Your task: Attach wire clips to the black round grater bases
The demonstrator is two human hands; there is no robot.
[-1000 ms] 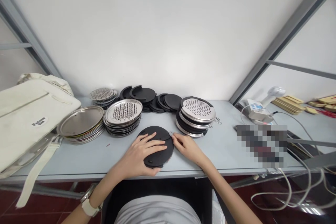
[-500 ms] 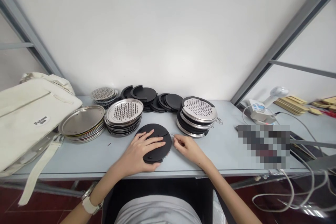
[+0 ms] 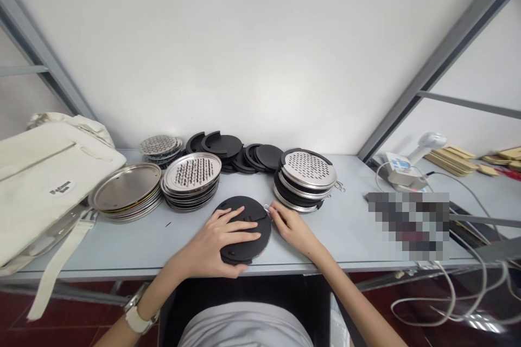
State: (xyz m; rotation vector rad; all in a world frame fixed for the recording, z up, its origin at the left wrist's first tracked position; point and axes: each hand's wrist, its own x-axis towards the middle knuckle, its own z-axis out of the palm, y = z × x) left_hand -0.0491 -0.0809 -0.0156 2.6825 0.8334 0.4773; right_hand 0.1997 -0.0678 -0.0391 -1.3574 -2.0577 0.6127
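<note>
A round black plastic disc (image 3: 244,243) with a thin metal rim at its right edge lies near the front of the table. My left hand (image 3: 215,238) rests flat over it, fingers spread and thumb along the near edge. At the disc's upper right edge a small metal wire loop (image 3: 267,208) sticks out, pinched by my right hand (image 3: 290,225). Just beyond stands a stack of round graters in black holders (image 3: 307,171), with similar wire loops (image 3: 339,187) on its right side. Whatever lies under the black disc is hidden.
Left of the disc stand a stack of round graters (image 3: 192,172) and a stack of metal plates (image 3: 128,184). Behind are black plastic rings (image 3: 226,145) and perforated discs (image 3: 158,145). A cream bag (image 3: 52,184) lies left; a scanner (image 3: 427,143) and cables are right.
The black disc has shifted slightly toward me and to the right under my left hand. My right fingers have closed nearer to the wire loop, which now shows more clearly.
</note>
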